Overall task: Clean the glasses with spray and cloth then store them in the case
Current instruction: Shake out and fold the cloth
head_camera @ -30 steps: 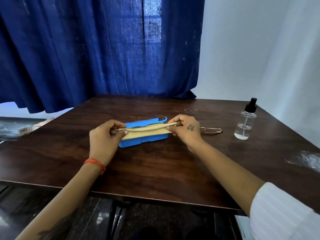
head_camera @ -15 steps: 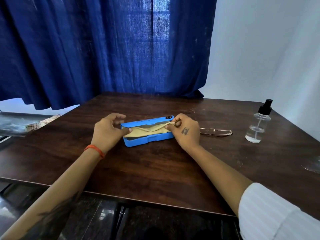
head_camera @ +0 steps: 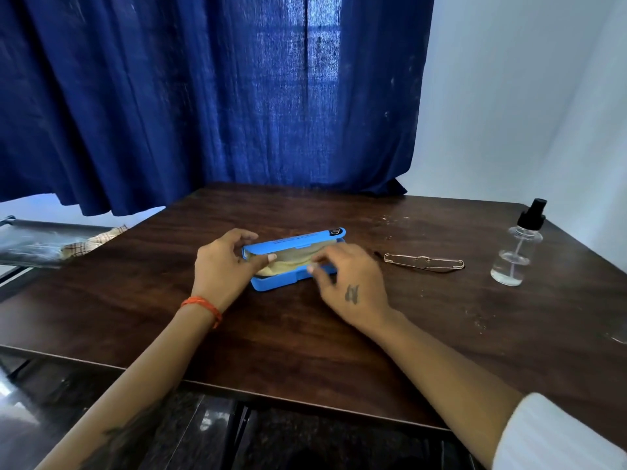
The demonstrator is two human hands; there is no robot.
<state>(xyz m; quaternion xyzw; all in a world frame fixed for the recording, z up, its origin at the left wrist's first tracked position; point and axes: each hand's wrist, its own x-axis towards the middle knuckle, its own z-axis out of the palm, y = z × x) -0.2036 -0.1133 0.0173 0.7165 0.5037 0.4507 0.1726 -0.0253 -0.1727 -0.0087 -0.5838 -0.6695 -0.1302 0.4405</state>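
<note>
A blue glasses case (head_camera: 275, 281) lies in the middle of the dark wooden table (head_camera: 305, 344), its lid (head_camera: 295, 240) partly raised. A beige cloth (head_camera: 292, 262) lies folded inside it. My left hand (head_camera: 225, 269) grips the case's left end, thumb on the cloth, fingers on the lid. My right hand (head_camera: 349, 286) rests at the case's right front, fingertips touching the cloth and the rim. Thin gold-framed glasses (head_camera: 424, 262) lie folded on the table to the right of the case. A clear spray bottle (head_camera: 517, 251) with a black nozzle stands at the far right.
A dark blue curtain (head_camera: 203, 96) hangs behind the table. Left of the table a low shelf (head_camera: 40, 245) holds plastic-wrapped items and a checked cloth. A white wall is at the right.
The cloth, held stretched between both hands above the case, has gone down into the case. The lid has tipped forward over it, and the right hand has slid to the case's front.
</note>
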